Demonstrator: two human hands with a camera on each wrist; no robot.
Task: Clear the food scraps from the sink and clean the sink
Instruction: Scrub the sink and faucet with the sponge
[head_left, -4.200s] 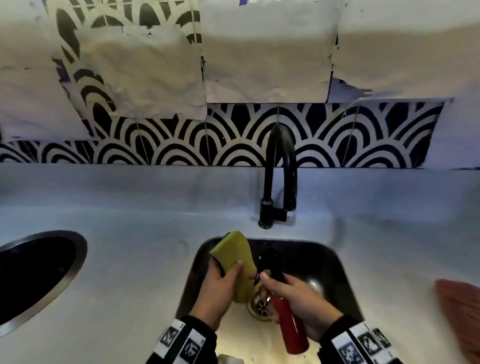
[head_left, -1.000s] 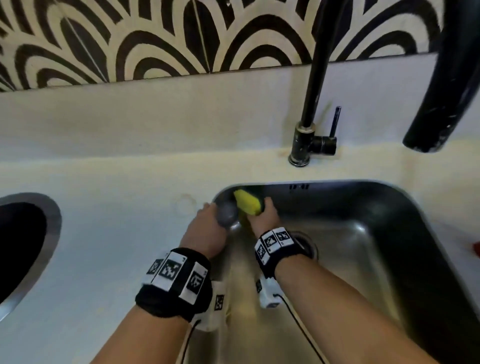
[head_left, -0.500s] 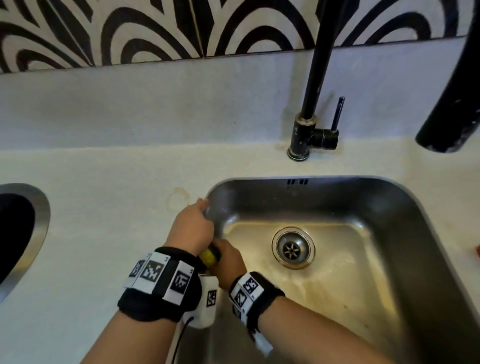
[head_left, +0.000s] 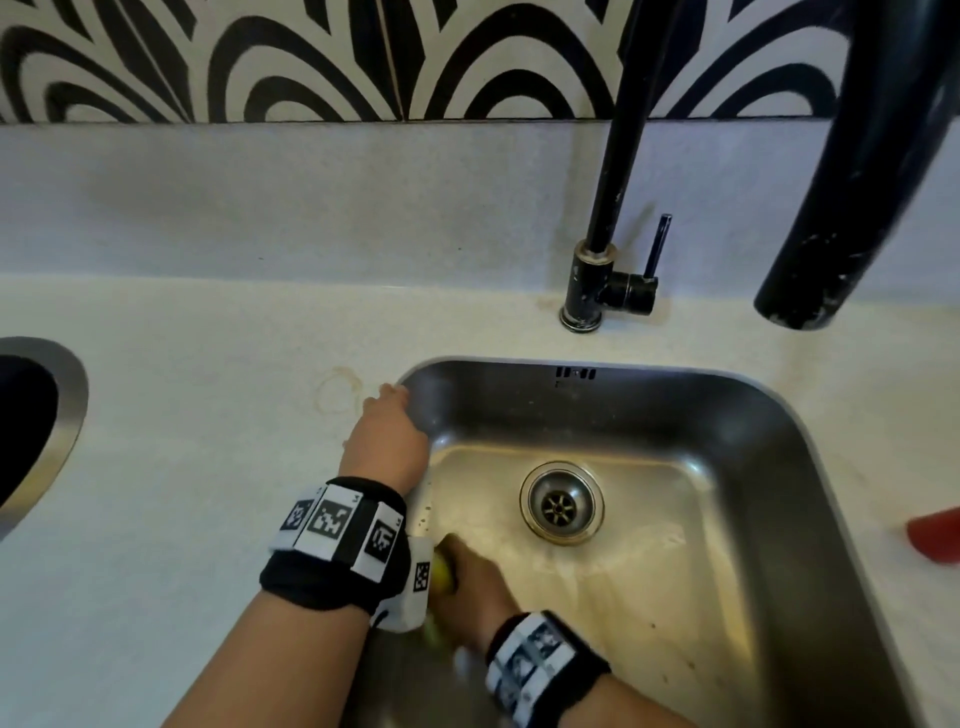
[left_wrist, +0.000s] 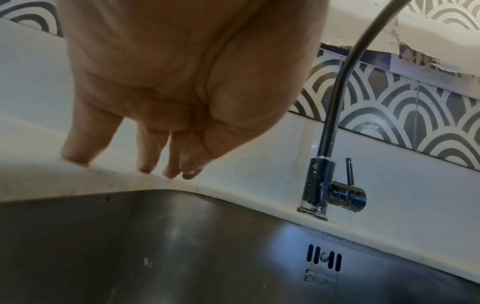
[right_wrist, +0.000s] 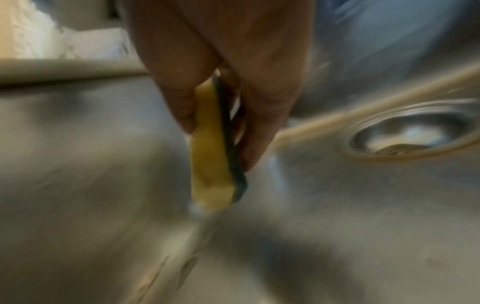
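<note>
Scrubbing of the sink (head_left: 810, 467) near its front-left wall, as seen from the head and both wrist views. A yellow sponge (right_wrist: 210, 156) with a dark scouring face is pinched between thumb and fingers of the right hand (head_left: 478, 582) and is held low in the basin, to the left of the drain (head_left: 562, 503); the right-wrist view is blurred, so contact between sponge and steel cannot be confirmed. The left hand (head_left: 387, 441) is released, its straight fingers (left_wrist: 78, 150) resting on the countertop (head_left: 182, 467) at the sink's rear-left corner, apparently as a brace. No food scraps are seen in the basin; small dark specks are visible on the floor near the right side, and pale streaks cross the floor beside the drain. The black faucet (head_left: 608, 218) stands behind the sink, with no water seen running.

Risks, as judged: the wet sponge is gripped by one edge only, so it could be twisted out of the pinch by a hard stroke. The specks at the right could be missed if scrubbing is confined to the left. Loosened residue could be left smeared if no rinse is given. The red object (head_left: 935, 535) at the right edge could be knocked by a wide sweep.
</note>
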